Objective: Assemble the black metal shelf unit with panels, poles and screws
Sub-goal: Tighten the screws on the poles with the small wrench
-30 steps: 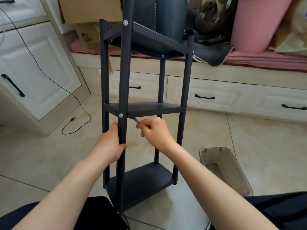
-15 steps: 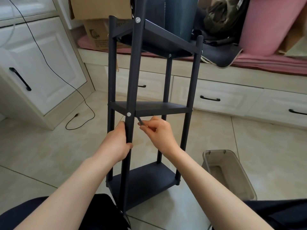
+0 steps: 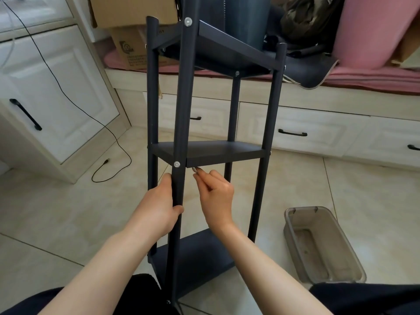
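The black metal shelf unit stands upright on the tiled floor between my knees, with three panels fixed between its poles. My left hand (image 3: 159, 208) grips the nearest pole (image 3: 181, 110) just below the silver screw (image 3: 176, 164) at the middle panel (image 3: 216, 152). My right hand (image 3: 216, 192) pinches a small metal hex key (image 3: 195, 170) right under the front edge of that middle panel. Another silver screw (image 3: 188, 21) sits on the same pole at the top panel (image 3: 229, 53). The bottom panel (image 3: 200, 258) lies partly behind my arms.
A clear plastic bin (image 3: 322, 244) stands on the floor to the right. White cabinets (image 3: 56, 92) and drawers (image 3: 295, 130) line the left and back. A black cable (image 3: 109, 164) trails over the floor at left. Cardboard boxes (image 3: 129, 46) and pink cushions (image 3: 368, 30) lie on the bench behind.
The view has shifted a little, so the shelf sits further right in the frame. My right hand has raised the hex key closer under the middle panel's edge. My left hand keeps its grip.
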### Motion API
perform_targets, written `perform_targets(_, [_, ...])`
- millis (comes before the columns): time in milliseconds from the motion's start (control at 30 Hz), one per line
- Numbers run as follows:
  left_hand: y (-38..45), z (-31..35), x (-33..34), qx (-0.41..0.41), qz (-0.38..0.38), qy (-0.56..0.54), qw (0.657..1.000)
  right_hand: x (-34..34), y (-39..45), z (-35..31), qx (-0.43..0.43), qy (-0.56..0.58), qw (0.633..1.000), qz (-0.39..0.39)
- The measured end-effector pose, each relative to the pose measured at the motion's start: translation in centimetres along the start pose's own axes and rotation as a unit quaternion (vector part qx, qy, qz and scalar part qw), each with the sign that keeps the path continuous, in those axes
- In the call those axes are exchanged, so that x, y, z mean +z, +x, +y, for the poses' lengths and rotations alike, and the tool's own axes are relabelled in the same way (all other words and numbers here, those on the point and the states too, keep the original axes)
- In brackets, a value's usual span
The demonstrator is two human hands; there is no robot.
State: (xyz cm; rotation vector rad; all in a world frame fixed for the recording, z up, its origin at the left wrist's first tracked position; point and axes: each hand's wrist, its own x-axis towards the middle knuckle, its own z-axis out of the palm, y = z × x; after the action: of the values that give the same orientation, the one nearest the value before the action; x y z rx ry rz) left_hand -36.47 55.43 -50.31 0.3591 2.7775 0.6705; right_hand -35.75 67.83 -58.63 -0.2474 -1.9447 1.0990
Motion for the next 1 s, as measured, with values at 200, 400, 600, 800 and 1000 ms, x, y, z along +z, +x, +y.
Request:
perform_targets(200, [0.2,-0.4,0.4,0.011,0.003,-0.006,1.000,1.6,-0.2,0.1,0.017,0.033,0.999,0.004])
perform_targets(400, [0.3,-0.3,0.5,0.025,-0.002,-0.028,0.999,2.6,0.5,0.8,0.067,0.098,0.992,0.033])
perform_targets(600, [0.9,-0.2,0.5,0.030,0.008,-0.022,0.999,2.7,0.3,1.0,0.088,0.124,0.988,0.017])
perform_targets(800, [1.2,0.2,0.7,0.036,0.007,-0.014,0.999,0.6,0.4,1.9,0.080,0.090,0.992,-0.036])
perform_targets(1000, [1.0,0.4,0.6,0.029,0.007,-0.027,0.999,-5.7,3.2,3.0,0.030,-0.038,0.979,-0.197])
